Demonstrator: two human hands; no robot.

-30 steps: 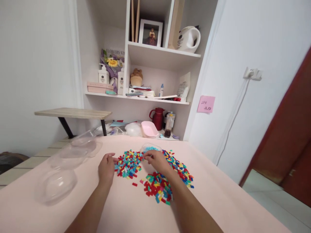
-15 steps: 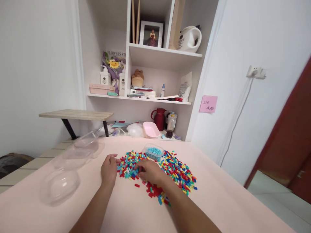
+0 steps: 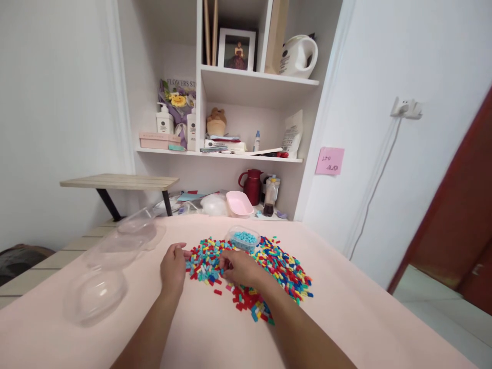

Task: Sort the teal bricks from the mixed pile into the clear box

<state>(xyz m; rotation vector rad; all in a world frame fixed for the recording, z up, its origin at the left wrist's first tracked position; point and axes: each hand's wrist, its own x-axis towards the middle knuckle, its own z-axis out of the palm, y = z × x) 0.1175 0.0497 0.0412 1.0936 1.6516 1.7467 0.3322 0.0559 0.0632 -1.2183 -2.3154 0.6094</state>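
Note:
Small toy building bricks in many colours lie in a loose pile (image 3: 207, 256) on the pink tabletop, with a second, larger pile (image 3: 288, 271) to the right. At the left edge of the first pile rests my left hand (image 3: 173, 266), thumb and fingers apart, touching the bricks with nothing held. My right hand (image 3: 239, 267) hangs over the right side of that pile, fingers curled together and pointing left; whatever is between the fingertips is hidden. Just beyond it stands a clear plastic tub (image 3: 244, 239) holding light blue bricks. Mostly red bricks (image 3: 244, 299) lie beneath my right wrist.
Several clear plastic tubs (image 3: 98, 294) stand along the table's left side. At the back are a pink basin (image 3: 239, 204), a red jug (image 3: 251, 187) and a bottle of dark liquid (image 3: 270, 199). A raised wooden shelf (image 3: 119, 181) stands at the left.
My right hand has moved slightly right over the pile, its fingers drawn closer together. My left hand stays at the pile's left edge. The view has shifted a little.

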